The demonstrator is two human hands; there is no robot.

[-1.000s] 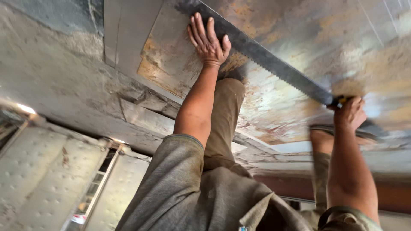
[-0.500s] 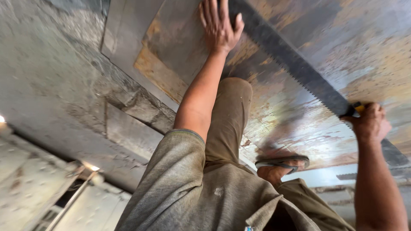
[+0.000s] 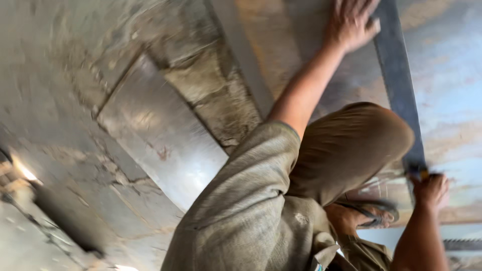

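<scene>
Saw (image 3: 399,85) handle clenched in right hand (image 3: 431,190); left hand (image 3: 350,22) flat on board (image 3: 281,55).

There is one long grey metal hand saw (image 3: 399,90). There is one wide rusty brown-and-grey sheet of board (image 3: 452,75) under it. Two bare hands are seen, the left hand (image 3: 351,22) and the right hand (image 3: 431,191). One foot in one dark sandal (image 3: 369,213) is visible.

Left hand (image 3: 351,22) presses flat on the rusty, stained flat metal sheet (image 3: 281,55); right hand (image 3: 430,190) grips the long grey toothed handsaw (image 3: 399,90) by its handle.
</scene>
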